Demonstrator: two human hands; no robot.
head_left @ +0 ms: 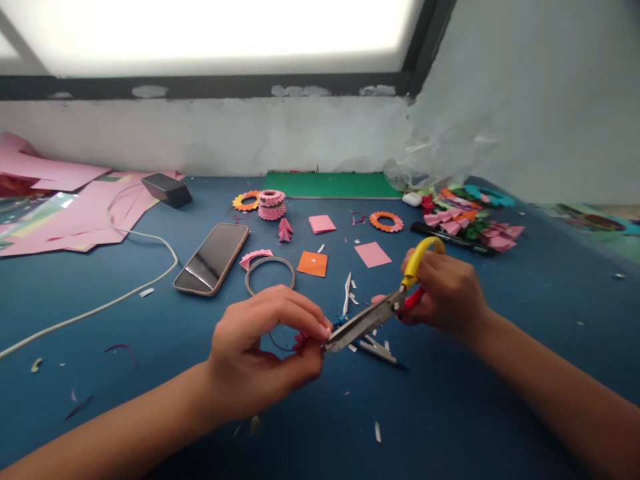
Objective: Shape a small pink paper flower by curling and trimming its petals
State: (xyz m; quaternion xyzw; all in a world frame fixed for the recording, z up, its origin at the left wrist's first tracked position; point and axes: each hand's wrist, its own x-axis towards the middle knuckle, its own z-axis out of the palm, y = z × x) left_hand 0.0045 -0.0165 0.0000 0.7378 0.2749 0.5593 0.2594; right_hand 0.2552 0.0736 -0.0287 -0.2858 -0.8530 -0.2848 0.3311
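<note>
Pink paper piece (301, 342) is pinched in left grip (265, 350), low over desk (450, 413) centre. Scissors (367, 323) are clenched in right grip (447, 293), blade tips at paper; phone (212, 257) lies beyond.

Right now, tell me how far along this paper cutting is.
Done: a stack of pink cut rings and two orange rings lie near the green mat. In hand: the left hand pinches a small pink folded piece while the right hand holds the scissors, blades at it. Left, it seems: two pink squares and an orange square lie flat and uncut.
</note>
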